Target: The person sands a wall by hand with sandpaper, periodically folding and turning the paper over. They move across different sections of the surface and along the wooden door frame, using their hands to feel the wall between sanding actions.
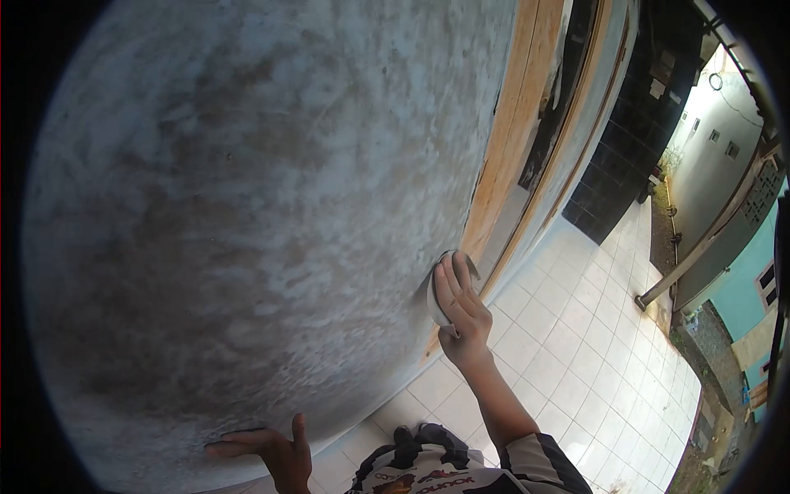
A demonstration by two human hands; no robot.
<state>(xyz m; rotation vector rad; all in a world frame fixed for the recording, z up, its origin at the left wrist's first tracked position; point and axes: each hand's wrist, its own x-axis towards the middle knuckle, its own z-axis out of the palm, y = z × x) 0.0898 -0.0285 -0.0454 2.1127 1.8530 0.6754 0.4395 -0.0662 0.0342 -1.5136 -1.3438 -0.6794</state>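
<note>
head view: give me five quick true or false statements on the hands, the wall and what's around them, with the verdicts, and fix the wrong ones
1. The bare right hand holds a thin, curled grey-white sheet. True.
2. The bare left hand grips a wooden-handled brush. False: no tool shows in it; its fingers reach to the mottled blue-grey wall.
3. A light-brown wooden frame runs along the wall's right side in the picture. True.
4. The floor is covered in dark red carpet. False: it has pale, square, glossy tiles.
5. Both hands are on the wooden frame. False: the left hand is at the wall, well away from it.
</note>
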